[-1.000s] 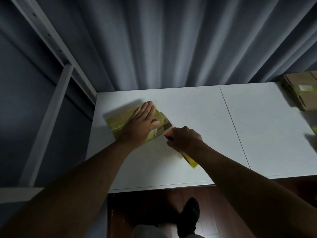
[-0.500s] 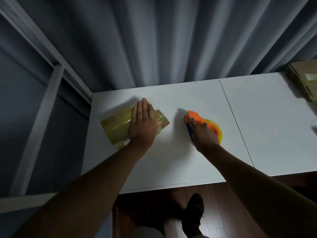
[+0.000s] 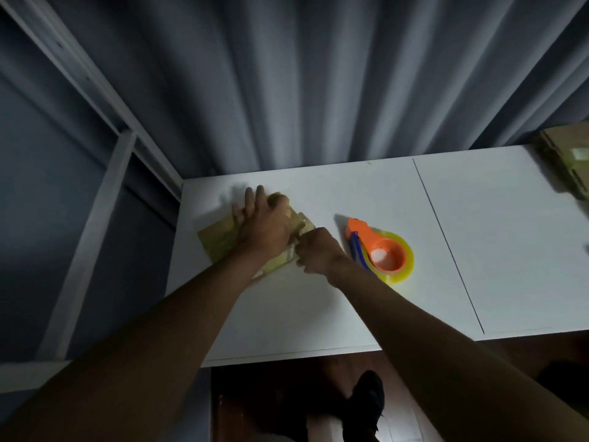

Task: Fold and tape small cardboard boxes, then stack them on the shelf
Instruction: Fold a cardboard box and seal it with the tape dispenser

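Note:
A small cardboard box (image 3: 220,242) wrapped in shiny yellowish tape lies on the left part of the white table (image 3: 510,250). My left hand (image 3: 264,226) rests flat on top of the box, fingers pointing away from me. My right hand (image 3: 315,255) is curled against the box's right near end, and its fingertips are hidden. The orange tape dispenser (image 3: 379,250) with its yellow roll lies free on the table just right of my right hand.
A stack of flat cardboard (image 3: 567,164) sits at the table's far right corner. A white metal shelf frame (image 3: 105,199) stands to the left, grey curtains hang behind. My dark shoe (image 3: 366,400) shows on the wooden floor below the table edge.
My right hand has let go of the tape dispenser, left it on the table and moved left to the box's end. My left hand has stayed on the box.

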